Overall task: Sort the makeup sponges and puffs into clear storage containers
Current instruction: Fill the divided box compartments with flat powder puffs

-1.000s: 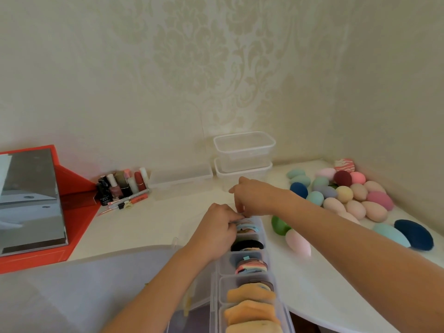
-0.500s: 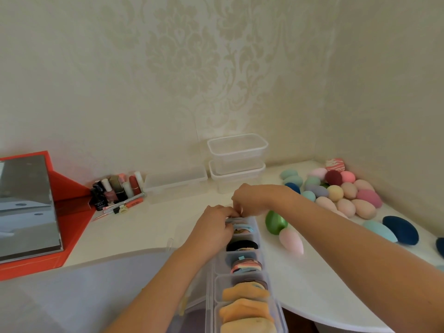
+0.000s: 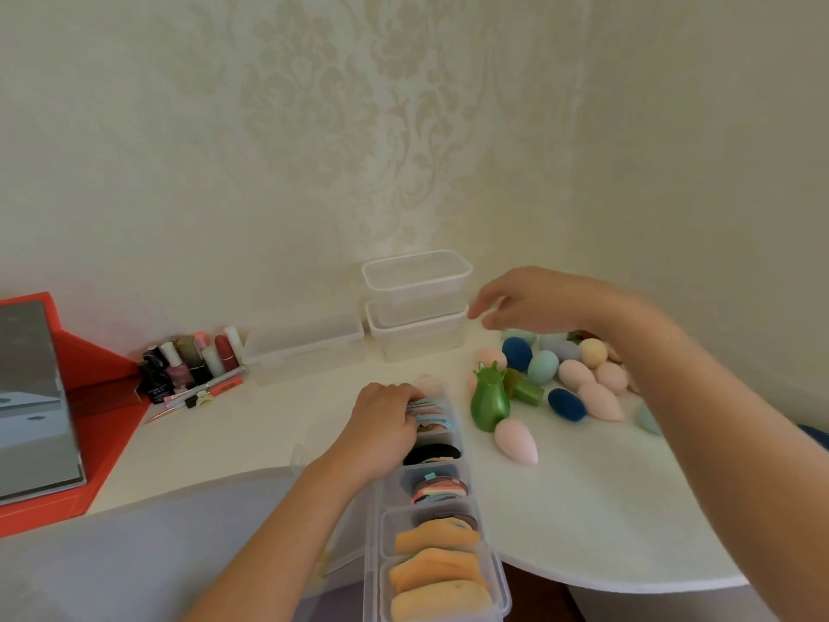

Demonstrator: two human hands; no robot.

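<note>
A long clear divided organizer (image 3: 372,531) runs from the near table edge toward the middle, its compartments packed with flat puffs in orange, pink, blue and black. My left hand (image 3: 386,419) rests on the puffs (image 3: 433,408) in its far compartment, fingers pressed on them. My right hand (image 3: 534,303) hovers open in the air beside two stacked clear containers (image 3: 417,303), holding nothing. Below it lies a pile of egg-shaped sponges (image 3: 578,365) in pink, teal, navy and yellow. A pink sponge (image 3: 516,439) lies alone near the organizer.
Two green sponge holders (image 3: 491,404) stand right of the organizer. A low clear lidded box (image 3: 305,347) sits by the wall. Nail polish bottles (image 3: 188,361) and a red mirror case (image 3: 40,406) are at the left. The rounded table edge (image 3: 628,581) curves at the right front.
My right hand has lifted off the organizer's far compartment and moved up and right, over the sponge pile. My left hand stays on the puffs.
</note>
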